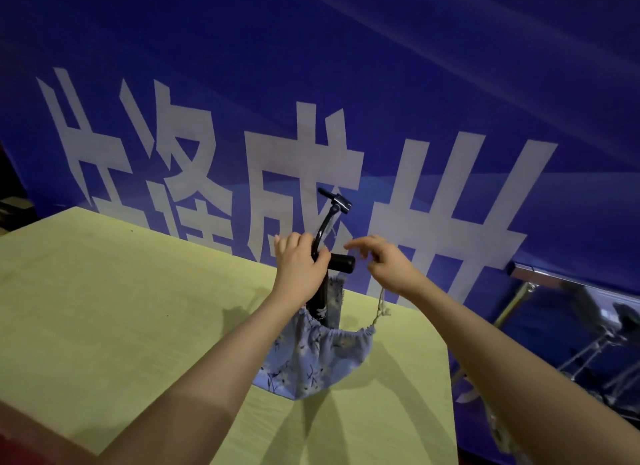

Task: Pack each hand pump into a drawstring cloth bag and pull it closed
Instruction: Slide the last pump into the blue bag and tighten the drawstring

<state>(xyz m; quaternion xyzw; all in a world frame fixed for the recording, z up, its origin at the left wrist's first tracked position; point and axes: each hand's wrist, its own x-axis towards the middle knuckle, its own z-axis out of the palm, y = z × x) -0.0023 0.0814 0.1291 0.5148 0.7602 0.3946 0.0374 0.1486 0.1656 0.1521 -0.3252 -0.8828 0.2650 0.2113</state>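
Observation:
A black hand pump (341, 263) stands upright with its lower barrel inside a blue floral drawstring cloth bag (320, 357) on the yellow-green table (121, 309). Its T-handle and curved hose with the valve head (337, 201) stick out above the bag's mouth. My left hand (300, 264) grips the pump at the handle. My right hand (388, 262) is raised beside it and pinches the bag's pale drawstring (381, 302), which hangs taut down to the gathered rim.
A large blue banner (346, 84) with white characters hangs right behind the table. To the right, past the table's edge, stand metal folding frames (571, 343). More floral cloth (502, 430) shows low at the right, under my forearm.

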